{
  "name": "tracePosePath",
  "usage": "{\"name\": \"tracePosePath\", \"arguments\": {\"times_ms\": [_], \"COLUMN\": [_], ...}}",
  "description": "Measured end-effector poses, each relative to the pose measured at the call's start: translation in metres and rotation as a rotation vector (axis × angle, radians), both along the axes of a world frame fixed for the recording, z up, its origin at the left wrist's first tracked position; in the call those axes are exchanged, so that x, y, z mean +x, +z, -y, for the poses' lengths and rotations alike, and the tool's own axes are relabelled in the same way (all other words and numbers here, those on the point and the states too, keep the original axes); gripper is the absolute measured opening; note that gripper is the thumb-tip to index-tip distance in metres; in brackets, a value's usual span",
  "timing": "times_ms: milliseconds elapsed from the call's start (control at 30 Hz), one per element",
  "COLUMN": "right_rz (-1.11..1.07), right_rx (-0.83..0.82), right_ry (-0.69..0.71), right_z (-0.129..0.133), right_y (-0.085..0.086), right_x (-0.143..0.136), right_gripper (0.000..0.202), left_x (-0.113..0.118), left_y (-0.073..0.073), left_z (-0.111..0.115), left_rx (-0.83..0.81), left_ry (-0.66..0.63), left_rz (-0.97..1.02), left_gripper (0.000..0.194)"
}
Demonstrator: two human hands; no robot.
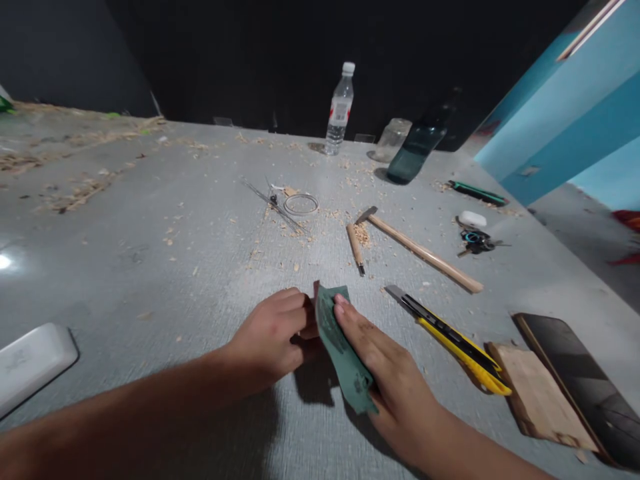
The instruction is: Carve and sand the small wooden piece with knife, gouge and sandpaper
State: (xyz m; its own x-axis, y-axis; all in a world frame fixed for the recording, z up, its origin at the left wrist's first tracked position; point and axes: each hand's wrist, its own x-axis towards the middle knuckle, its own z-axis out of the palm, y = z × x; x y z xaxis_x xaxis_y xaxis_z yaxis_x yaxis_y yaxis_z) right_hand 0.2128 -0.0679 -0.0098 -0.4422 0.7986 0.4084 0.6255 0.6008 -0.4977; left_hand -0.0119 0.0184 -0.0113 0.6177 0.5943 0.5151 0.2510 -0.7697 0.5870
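A creased green sheet (343, 357), with dark worn patches, is pinched in my right hand (387, 363), whose fingers press along its right side. Against the sheet's left side is my left hand (280, 330), its fingers curled round a small brown piece (316, 291) that shows only at its top edge. The rest of that piece is hidden by the sheet and my fingers. Both hands are just above the grey table (200, 280), and shadows fall beneath them.
Right of my hands lie a yellow cutter (460, 350), a wooden block (543, 397), a phone (585, 387), a hammer (425, 253) and a wood-handled tool (355, 247). Farther back are wires (285, 210), a water bottle (340, 113), a glass (393, 140), a dark bottle (417, 150) and keys (477, 241). A white case (35, 363) lies left.
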Motion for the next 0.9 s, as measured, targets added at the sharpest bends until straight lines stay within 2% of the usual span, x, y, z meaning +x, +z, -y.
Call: {"name": "tracePosePath", "arguments": {"times_ms": [133, 300, 433, 500, 700, 800, 900], "right_rz": [-0.013, 0.002, 0.079, 0.1, 0.076, 0.075, 0.088], "right_rx": [-0.053, 0.021, 0.097, 0.085, -0.02, 0.009, 0.072], "right_ry": [-0.04, 0.009, 0.078, 0.054, -0.022, -0.011, 0.064], "right_z": [-0.003, 0.001, 0.006, 0.006, 0.003, 0.005, 0.008], "right_y": [-0.004, 0.001, 0.004, 0.003, -0.001, 0.001, 0.003], "right_x": [0.001, 0.0, -0.002, -0.003, 0.0, 0.0, -0.001], "right_gripper": [0.096, 0.087, 0.09, 0.091, 0.097, 0.094, 0.092], "left_x": [0.0, -0.002, -0.004, -0.003, -0.002, -0.002, -0.004], "left_y": [0.0, -0.004, -0.004, -0.003, -0.004, -0.006, -0.006], "left_z": [0.0, 0.0, 0.0, 0.0, -0.001, -0.001, 0.001], "left_rx": [-0.001, -0.027, -0.11, -0.129, -0.1, -0.069, -0.05], "left_ry": [-0.006, -0.021, -0.025, -0.015, -0.02, -0.021, -0.028], "left_rz": [-0.002, -0.017, -0.028, -0.032, -0.056, -0.05, -0.032], "left_gripper": [0.021, 0.02, 0.022, 0.021, 0.018, 0.018, 0.023]}}
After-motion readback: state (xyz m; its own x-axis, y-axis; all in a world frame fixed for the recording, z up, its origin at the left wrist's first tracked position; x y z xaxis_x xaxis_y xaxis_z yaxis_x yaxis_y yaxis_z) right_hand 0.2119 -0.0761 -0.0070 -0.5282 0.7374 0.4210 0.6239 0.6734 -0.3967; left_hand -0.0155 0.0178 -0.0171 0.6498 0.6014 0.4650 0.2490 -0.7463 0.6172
